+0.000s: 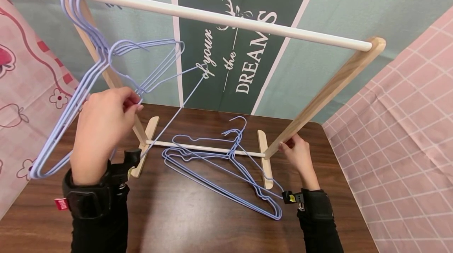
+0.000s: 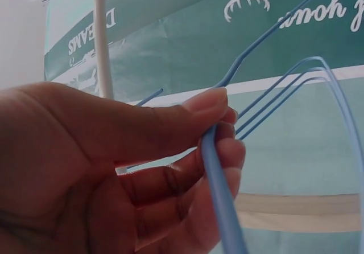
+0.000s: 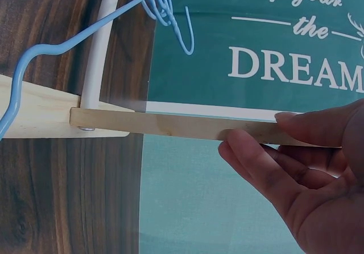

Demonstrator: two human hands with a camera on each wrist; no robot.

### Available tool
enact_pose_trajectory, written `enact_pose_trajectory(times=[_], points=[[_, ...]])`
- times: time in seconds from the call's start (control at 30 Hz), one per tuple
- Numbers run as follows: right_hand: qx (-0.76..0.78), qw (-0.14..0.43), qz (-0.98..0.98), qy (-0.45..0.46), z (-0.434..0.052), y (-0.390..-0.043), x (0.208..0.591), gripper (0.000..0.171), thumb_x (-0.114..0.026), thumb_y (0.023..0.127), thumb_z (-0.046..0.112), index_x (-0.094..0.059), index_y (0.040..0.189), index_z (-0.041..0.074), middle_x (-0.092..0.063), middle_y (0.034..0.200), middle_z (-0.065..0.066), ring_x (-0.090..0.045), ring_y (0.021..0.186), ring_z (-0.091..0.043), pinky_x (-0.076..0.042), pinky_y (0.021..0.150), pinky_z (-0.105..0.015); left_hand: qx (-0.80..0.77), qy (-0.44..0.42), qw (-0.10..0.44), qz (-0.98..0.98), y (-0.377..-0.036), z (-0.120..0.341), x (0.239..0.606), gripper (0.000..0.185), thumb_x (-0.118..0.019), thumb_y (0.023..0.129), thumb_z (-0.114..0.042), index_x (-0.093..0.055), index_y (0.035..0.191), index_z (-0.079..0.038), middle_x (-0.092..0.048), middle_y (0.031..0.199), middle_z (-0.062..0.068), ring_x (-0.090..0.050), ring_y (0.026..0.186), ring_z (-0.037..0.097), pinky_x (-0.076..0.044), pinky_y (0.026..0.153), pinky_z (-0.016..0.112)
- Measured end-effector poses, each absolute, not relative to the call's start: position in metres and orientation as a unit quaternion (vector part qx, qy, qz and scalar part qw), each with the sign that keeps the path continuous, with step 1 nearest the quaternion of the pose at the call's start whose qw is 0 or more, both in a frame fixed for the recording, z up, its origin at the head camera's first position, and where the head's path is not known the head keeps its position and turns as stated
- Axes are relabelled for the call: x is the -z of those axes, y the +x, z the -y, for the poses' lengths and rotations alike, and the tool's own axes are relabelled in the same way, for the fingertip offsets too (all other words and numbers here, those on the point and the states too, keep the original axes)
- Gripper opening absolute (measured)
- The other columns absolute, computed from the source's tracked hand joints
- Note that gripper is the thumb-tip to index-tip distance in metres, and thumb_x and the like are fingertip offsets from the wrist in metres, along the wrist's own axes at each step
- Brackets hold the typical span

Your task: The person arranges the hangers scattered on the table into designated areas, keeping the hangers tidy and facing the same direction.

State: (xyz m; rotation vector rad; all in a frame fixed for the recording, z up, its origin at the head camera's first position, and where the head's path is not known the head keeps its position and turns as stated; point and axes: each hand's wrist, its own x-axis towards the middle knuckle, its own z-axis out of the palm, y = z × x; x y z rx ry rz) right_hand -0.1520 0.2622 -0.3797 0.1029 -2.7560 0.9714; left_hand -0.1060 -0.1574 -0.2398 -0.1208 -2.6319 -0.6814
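My left hand [image 1: 133, 103] is raised and pinches a light blue wire hanger [image 1: 194, 90] between thumb and fingers; the left wrist view shows the thumb pressing its wire [image 2: 219, 180]. Beside it, several matching hangers [image 1: 76, 99] hang from the left end of the white rod [image 1: 226, 19] of a wooden rack. My right hand [image 1: 287, 145] grips the rack's right wooden leg [image 1: 329, 88] near its base, with the thumb above and the fingers below the leg [image 3: 170, 124]. Several more hangers [image 1: 226, 156] lie tangled on the table, across the rack's lower bar.
The rack stands on a dark wooden table [image 1: 198, 221]. A green banner [image 1: 244, 60] with white lettering hangs close behind it. Pink patterned cloth [image 1: 400, 127] covers the right side and more pink cloth [image 1: 24, 88] the left.
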Motion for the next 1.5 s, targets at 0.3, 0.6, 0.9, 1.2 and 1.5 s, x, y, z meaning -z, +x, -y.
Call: enact_pose_trajectory(times=[0.3, 0.6, 0.9, 1.2, 1.5], points=[[-0.341, 0.105, 0.933, 0.032, -0.261, -0.152, 0.379, 0.016, -0.059, 0.083, -0.003, -0.055, 0.096, -0.010, -0.061, 0.081, -0.025, -0.063, 0.072, -0.038, -0.051, 0.056, -0.037, 0.240, -0.050, 0.252, 0.936, -0.107, 0.164, 0.227, 0.008, -0.059, 0.080, -0.007, -0.064, 0.084, -0.001, -0.063, 0.072, 0.015, -0.054, 0.063, 0.031, -0.034, 0.058, 0.044], [-0.341, 0.107, 0.933, 0.032, -0.261, -0.151, 0.380, 0.017, -0.060, 0.082, -0.004, -0.055, 0.097, -0.011, -0.061, 0.082, -0.026, -0.063, 0.072, -0.036, -0.052, 0.057, -0.037, 0.228, -0.035, 0.278, 0.933, -0.119, 0.188, 0.235, 0.011, -0.060, 0.083, -0.016, -0.066, 0.086, -0.007, -0.064, 0.073, 0.008, -0.052, 0.063, 0.025, -0.030, 0.059, 0.036], [-0.346, 0.100, 0.932, 0.027, -0.261, -0.151, 0.380, 0.017, -0.059, 0.083, -0.004, -0.054, 0.098, -0.011, -0.060, 0.082, -0.026, -0.063, 0.073, -0.038, -0.052, 0.058, -0.037, 0.231, -0.005, 0.295, 0.927, -0.127, 0.204, 0.237, 0.011, -0.059, 0.082, -0.020, -0.068, 0.085, -0.013, -0.064, 0.073, 0.004, -0.050, 0.064, 0.019, -0.029, 0.060, 0.030], [-0.342, 0.104, 0.934, 0.027, -0.262, -0.151, 0.382, 0.016, -0.059, 0.083, -0.004, -0.055, 0.098, -0.010, -0.061, 0.082, -0.026, -0.063, 0.073, -0.037, -0.052, 0.057, -0.036, 0.248, 0.021, 0.305, 0.919, -0.129, 0.205, 0.228, 0.018, -0.060, 0.084, -0.028, -0.069, 0.090, -0.014, -0.067, 0.078, 0.005, -0.044, 0.060, -0.009, -0.029, 0.065, 0.027], [-0.339, 0.107, 0.934, 0.027, -0.262, -0.152, 0.381, 0.017, -0.060, 0.083, -0.004, -0.055, 0.098, -0.010, -0.061, 0.083, -0.026, -0.063, 0.073, -0.037, -0.051, 0.056, -0.034, 0.244, 0.013, 0.312, 0.918, -0.136, 0.203, 0.224, 0.020, -0.058, 0.085, -0.028, -0.069, 0.089, -0.011, -0.066, 0.076, 0.009, -0.048, 0.064, 0.013, -0.029, 0.071, 0.037]])
